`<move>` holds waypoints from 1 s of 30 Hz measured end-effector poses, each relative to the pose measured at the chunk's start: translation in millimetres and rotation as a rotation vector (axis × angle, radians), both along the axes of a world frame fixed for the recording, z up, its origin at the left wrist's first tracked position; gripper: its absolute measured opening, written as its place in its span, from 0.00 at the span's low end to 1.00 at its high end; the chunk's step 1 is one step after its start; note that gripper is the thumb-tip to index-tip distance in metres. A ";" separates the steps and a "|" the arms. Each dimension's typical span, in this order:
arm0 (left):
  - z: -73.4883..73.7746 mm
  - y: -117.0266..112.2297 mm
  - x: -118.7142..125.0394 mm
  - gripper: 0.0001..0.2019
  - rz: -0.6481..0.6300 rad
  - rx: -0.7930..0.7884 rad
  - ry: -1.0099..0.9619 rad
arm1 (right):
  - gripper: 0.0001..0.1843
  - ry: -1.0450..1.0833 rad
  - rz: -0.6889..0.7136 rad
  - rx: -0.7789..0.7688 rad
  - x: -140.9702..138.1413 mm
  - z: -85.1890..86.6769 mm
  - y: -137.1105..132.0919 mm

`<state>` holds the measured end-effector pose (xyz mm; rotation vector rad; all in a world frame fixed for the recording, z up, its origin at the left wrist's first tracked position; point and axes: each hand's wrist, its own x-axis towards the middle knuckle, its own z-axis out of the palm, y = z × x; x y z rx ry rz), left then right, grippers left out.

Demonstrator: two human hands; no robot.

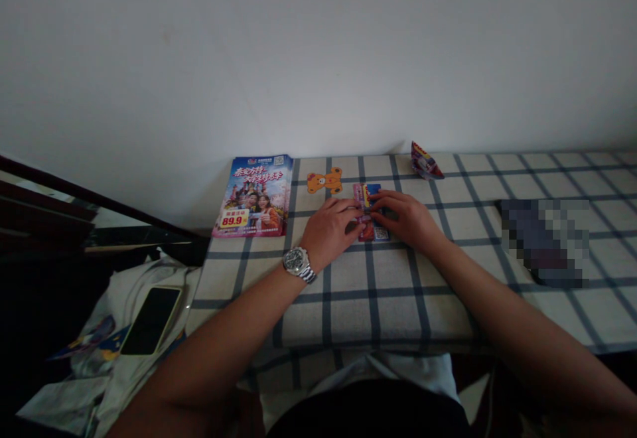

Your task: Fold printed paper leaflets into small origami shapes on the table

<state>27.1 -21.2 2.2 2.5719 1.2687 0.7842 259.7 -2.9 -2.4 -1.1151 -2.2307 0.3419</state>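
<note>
A small folded leaflet [367, 232], printed in blue, pink and red with a QR code, lies on the checked tablecloth in front of me. My left hand [331, 229], with a metal watch on its wrist, grips its left side, thumb and fingers bent onto the paper. From the right, my right hand [405, 219] pinches the other edge, fingertips on the upper and middle part. Just beyond my left hand is a flat orange bear figure [324, 181]. A stack of colourful flyers [255, 198] rests farther left.
Against the wall at the back stands a folded paper piece [425, 162] with a pointed shape. A dark, blurred-out item [540, 245] lies on the right of the table [462, 219]. Below left, a phone [152, 320] rests on pale bags or cloth [129, 279].
</note>
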 end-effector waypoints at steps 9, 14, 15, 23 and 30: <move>1.6 0.0 0.3 0.10 0.000 0.006 0.002 | 0.02 -0.038 -0.052 0.006 -4.1 3.2 1.2; 0.8 0.5 0.4 0.10 -0.005 0.003 0.015 | 0.06 -0.103 -0.007 -0.008 1.6 4.1 0.3; 0.5 0.5 0.5 0.10 -0.004 0.003 0.015 | 0.08 -0.114 0.008 -0.013 2.7 4.7 -0.5; -1.6 0.6 -0.1 0.09 -0.009 -0.003 0.002 | 0.18 -0.162 0.077 -0.010 6.6 10.0 -8.3; -0.6 0.4 -1.0 0.10 -0.007 -0.011 0.016 | 0.23 -0.171 0.111 0.001 9.4 7.9 -8.4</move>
